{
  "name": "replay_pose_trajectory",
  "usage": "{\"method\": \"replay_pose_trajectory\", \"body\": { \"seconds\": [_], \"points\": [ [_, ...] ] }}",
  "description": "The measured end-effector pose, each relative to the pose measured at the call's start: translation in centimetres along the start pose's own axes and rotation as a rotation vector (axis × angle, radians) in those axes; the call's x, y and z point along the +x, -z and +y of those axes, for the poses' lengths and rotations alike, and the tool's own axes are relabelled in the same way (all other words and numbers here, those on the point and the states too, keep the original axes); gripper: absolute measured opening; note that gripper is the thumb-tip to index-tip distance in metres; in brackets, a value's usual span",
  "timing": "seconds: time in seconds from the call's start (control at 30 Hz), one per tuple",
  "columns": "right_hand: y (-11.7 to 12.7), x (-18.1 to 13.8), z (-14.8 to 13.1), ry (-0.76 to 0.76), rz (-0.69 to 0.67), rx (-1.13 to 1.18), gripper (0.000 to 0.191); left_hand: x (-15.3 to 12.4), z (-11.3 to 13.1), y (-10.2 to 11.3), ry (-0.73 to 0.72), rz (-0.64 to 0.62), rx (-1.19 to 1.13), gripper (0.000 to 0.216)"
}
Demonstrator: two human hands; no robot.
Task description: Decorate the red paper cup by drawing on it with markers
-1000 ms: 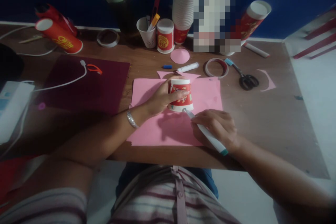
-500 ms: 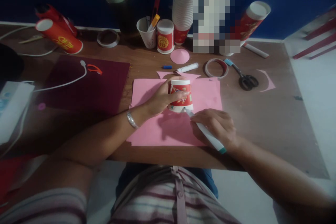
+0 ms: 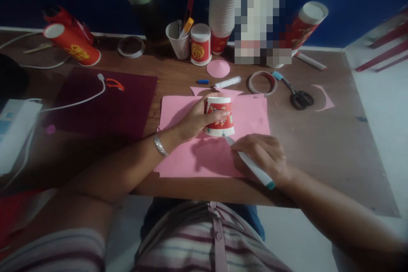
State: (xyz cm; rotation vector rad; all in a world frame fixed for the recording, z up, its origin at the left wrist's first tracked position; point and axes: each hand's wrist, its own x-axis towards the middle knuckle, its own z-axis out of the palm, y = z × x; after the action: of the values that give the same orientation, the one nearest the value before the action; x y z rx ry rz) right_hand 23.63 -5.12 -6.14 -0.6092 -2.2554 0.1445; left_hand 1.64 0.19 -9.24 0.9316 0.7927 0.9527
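Note:
A red and white paper cup [image 3: 219,115] stands upside down on a pink paper sheet [image 3: 188,157] in the middle of the wooden table. My left hand [image 3: 194,120] is wrapped round the cup from the left and holds it down. My right hand [image 3: 259,156] grips a white marker with a teal end [image 3: 255,170]. The marker's tip touches the paper at the cup's lower rim, on its near right side.
A dark maroon sheet [image 3: 105,106] with a white cable lies to the left. Behind the pink sheet are a pink paper cone [image 3: 218,68], a white marker [image 3: 228,82], a tape ring [image 3: 263,82], scissors [image 3: 298,97], stacked cups [image 3: 221,4] and a pen cup [image 3: 179,39].
The marker tip and my right hand have shifted slightly along the cup's near rim. My left hand and the cup have stayed in place.

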Motion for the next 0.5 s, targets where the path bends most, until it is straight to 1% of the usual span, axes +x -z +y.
{"method": "replay_pose_trajectory", "body": {
  "seconds": [0.23,0.5],
  "points": [
    [0.14,0.04,0.12,-0.004,0.016,0.024,0.023,-0.03,-0.03,0.05,0.011,-0.001,0.001,0.056],
    [0.18,0.03,0.47,-0.007,0.008,0.001,0.024,-0.05,0.02,-0.16,-0.011,-0.009,0.002,0.052]
  ]
}}
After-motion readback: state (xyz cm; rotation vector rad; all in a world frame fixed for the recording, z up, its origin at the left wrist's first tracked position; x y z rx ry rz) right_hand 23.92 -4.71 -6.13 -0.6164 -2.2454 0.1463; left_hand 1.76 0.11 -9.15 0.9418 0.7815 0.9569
